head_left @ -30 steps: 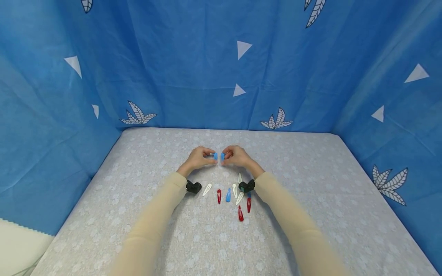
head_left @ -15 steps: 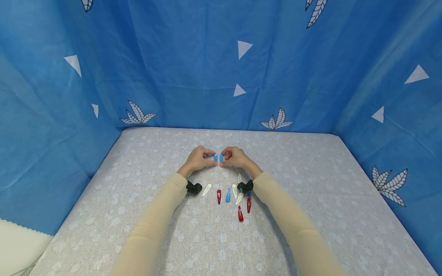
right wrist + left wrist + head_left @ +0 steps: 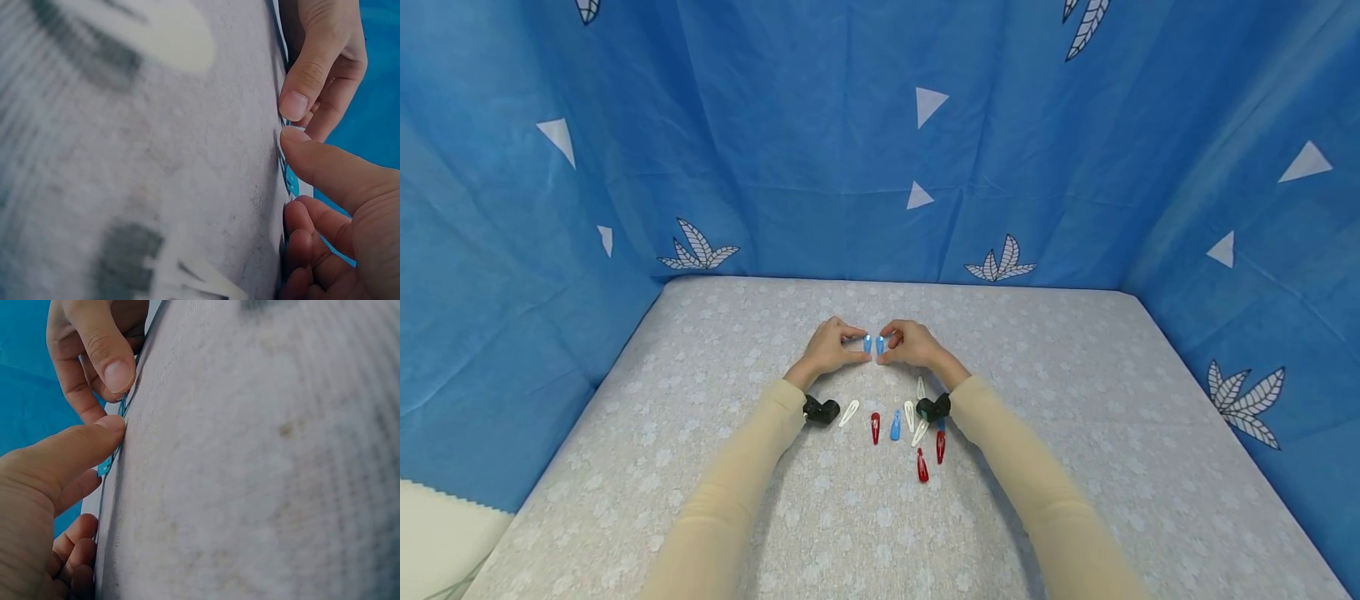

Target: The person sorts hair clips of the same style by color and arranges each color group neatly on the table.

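Blue clips point(image 3: 867, 345) | just apart | left fingers point(image 3: 81, 489), right fingers point(image 3: 325, 220) partly closed, each pinching one

Draped booth: blue printed curtains point(image 3: 775, 125) around a flower-patterned tabletop point(image 3: 1060, 358)

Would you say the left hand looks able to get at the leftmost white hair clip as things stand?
Probably yes: nothing lies over that white clip, though the left hand would likely need to draw back and let go of its blue clip first.
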Motion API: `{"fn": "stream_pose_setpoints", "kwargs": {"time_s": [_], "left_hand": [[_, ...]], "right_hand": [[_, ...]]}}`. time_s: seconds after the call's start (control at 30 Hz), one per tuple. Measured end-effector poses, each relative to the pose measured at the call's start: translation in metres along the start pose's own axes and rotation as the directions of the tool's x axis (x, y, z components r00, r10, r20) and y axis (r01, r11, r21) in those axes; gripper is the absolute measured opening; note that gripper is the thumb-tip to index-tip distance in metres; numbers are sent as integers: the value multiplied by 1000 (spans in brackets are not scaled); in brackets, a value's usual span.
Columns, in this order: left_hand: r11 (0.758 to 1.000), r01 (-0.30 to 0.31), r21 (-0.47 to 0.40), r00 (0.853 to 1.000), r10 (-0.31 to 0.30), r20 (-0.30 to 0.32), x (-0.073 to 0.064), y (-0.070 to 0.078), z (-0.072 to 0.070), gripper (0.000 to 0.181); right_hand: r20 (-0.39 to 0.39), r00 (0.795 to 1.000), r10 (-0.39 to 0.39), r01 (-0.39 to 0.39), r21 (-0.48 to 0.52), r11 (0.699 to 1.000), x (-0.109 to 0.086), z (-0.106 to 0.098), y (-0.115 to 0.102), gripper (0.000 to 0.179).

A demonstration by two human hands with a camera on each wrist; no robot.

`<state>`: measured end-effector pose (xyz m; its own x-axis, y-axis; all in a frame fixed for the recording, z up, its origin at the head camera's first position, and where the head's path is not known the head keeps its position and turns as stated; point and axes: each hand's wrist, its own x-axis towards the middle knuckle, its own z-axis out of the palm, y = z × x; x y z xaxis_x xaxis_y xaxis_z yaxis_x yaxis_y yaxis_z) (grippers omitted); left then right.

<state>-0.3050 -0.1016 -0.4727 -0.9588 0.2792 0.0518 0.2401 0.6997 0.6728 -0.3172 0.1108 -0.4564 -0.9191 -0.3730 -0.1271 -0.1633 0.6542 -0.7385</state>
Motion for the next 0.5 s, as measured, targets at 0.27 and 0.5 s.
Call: {"fn": "stream_pose_setpoints", "kwargs": {"time_s": [0.27,0.5], "left_hand": [[998,-23,-55,1000,22,-15,1,-8,1,55],[985,-49,-163,997,38,-69,-2,-11,4,49]], "right_hand": [[39,999,-18,17,41,999,-5,-7,1,56],[7,999,-51,50,117,992,-24,-15,4,53]]}}
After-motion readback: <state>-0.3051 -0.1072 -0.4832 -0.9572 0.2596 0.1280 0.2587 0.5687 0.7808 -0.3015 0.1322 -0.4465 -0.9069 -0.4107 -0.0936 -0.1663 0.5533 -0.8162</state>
